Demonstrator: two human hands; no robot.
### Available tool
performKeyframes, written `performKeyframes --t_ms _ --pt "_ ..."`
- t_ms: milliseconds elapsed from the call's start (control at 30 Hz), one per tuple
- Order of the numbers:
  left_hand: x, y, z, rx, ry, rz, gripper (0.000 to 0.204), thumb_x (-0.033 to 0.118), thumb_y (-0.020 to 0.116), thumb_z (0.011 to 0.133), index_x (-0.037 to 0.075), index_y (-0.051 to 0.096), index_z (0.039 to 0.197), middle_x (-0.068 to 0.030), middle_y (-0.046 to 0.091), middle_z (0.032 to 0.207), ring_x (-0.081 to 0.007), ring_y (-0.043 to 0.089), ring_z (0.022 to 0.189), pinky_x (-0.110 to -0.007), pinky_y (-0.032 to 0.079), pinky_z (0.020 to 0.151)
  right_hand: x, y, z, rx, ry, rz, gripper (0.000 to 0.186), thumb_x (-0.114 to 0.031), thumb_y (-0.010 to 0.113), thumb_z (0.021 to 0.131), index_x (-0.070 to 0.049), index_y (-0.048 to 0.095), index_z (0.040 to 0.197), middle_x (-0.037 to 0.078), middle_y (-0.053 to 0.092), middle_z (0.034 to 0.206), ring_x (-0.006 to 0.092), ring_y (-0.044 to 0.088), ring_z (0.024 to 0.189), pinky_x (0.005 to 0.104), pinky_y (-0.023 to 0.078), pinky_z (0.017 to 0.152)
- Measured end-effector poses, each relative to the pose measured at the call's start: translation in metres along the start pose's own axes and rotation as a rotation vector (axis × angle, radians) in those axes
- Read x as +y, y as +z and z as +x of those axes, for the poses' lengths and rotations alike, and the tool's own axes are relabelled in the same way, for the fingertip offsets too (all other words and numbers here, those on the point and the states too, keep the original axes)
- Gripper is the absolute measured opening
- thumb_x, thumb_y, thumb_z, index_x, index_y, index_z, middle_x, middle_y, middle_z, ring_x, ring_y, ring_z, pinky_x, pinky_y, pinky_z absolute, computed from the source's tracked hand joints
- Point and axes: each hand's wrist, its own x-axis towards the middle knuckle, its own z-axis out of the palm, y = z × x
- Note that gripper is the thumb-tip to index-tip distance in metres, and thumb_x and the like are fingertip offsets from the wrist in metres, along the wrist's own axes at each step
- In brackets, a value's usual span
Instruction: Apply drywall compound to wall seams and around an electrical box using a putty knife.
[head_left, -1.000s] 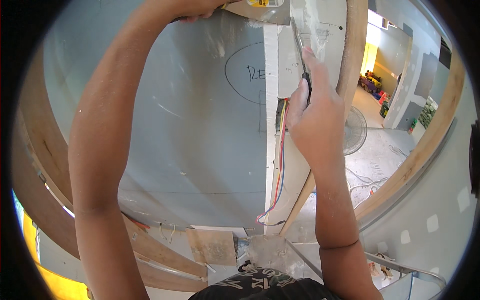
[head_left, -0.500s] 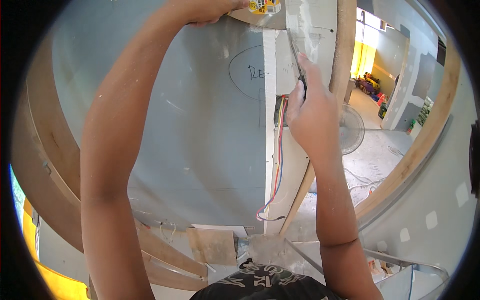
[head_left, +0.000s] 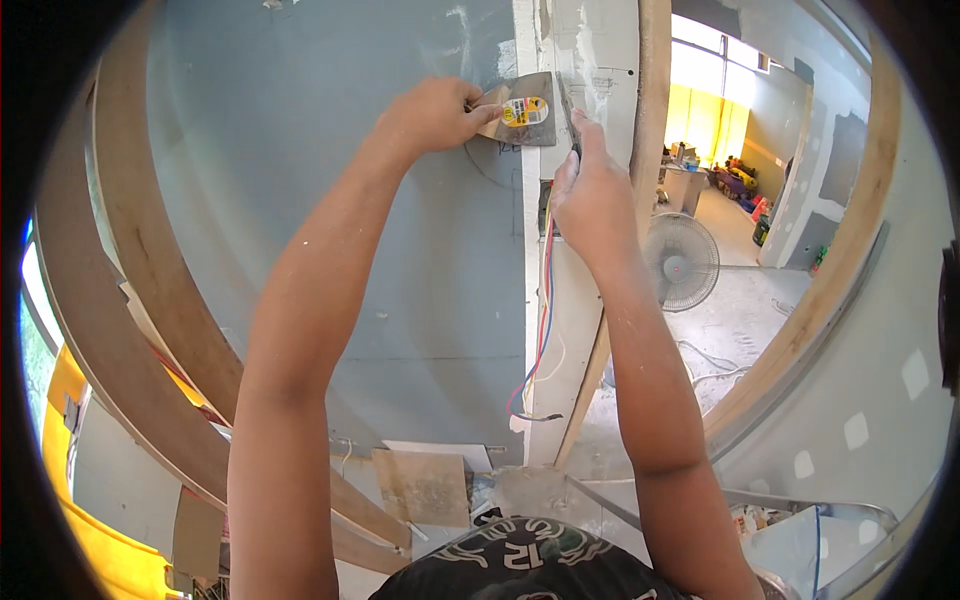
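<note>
My left hand (head_left: 432,118) is closed on a wide putty knife (head_left: 538,128) with a yellow sticker. Its metal blade lies across the pale strip (head_left: 532,300) where the blue-grey wall panel (head_left: 400,290) meets the light post face (head_left: 607,90). Just right of the blade, my right hand (head_left: 598,210) is closed round a thin-bladed knife (head_left: 574,138) with a dark handle, pointing up along the post. That knife shows edge-on, so its exact kind cannot be made out. Below the hands, red, blue and yellow wires (head_left: 547,320) hang from a box opening, partly hidden by my right hand.
Wooden framing (head_left: 165,230) curves along the left. Past the post on the right are a standing fan (head_left: 682,262), cables on the floor and a room with a yellow curtain (head_left: 708,120). A brown board (head_left: 422,488) leans at the wall's foot; a metal rail (head_left: 800,505) is lower right.
My left hand has come down and rightward with the putty knife, lower on the pale strip. My right hand stays beside it, still gripping the knife, and the view has shifted.
</note>
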Motion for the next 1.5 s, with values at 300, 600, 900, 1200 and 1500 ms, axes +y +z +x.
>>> performKeyframes --t_ms 300,600,900,1200,1500 --pt "0.007 -0.012 0.004 -0.076 -0.019 0.101 0.043 0.050 0.064 0.094 0.011 0.079 0.101 -0.0130 0.075 0.086 -0.0312 0.071 0.084 -0.045 0.055 0.074 0.001 0.005 -0.002 0.006 -0.010 0.010 0.054 -0.003 0.057 0.093 -0.002 0.043 0.145 0.028 0.066 0.090 0.0468 0.066 0.086 0.0553 0.051 0.076" --pt "-0.004 0.003 0.007 -0.065 -0.064 0.023 0.042 0.051 0.065 0.093 0.012 0.079 0.102 -0.0123 0.076 0.091 -0.0317 0.071 0.084 -0.046 0.055 0.075 0.010 0.016 -0.004 0.098 -0.104 0.029 0.055 -0.001 0.059 0.091 -0.002 0.044 0.144 0.028 0.066 0.091 0.0474 0.066 0.085 0.0548 0.051 0.075" --pt "0.003 0.004 0.008 0.004 0.073 0.003 0.047 0.053 0.065 0.094 0.007 0.077 0.099 -0.0143 0.072 0.079 -0.0318 0.066 0.072 -0.044 0.051 0.069 0.023 0.024 -0.005 0.169 -0.160 0.002 0.044 -0.002 0.056 0.095 -0.004 0.050 0.139 0.023 0.069 0.083 0.0404 0.068 0.069 0.0455 0.053 0.065" --pt "0.015 0.005 0.003 0.020 -0.117 0.044 0.038 0.038 0.070 0.090 0.001 0.078 0.089 -0.0230 0.070 0.075 -0.0331 0.067 0.063 -0.044 0.052 0.064 0.018 0.018 -0.011 0.068 -0.057 0.076 0.047 -0.006 0.057 0.094 0.001 0.047 0.140 0.028 0.069 0.107 0.0427 0.069 0.094 0.0455 0.055 0.084" --pt "0.025 0.004 -0.005 0.032 -0.096 0.082 0.036 0.034 0.069 0.094 -0.001 0.077 0.091 -0.0199 0.071 0.072 -0.0277 0.067 0.062 -0.041 0.052 0.064 0.055 0.041 -0.051 0.139 -0.239 -0.005 0.049 0.003 0.055 0.092 0.000 0.047 0.141 0.027 0.068 0.113 0.0446 0.068 0.090 0.0488 0.055 0.078"
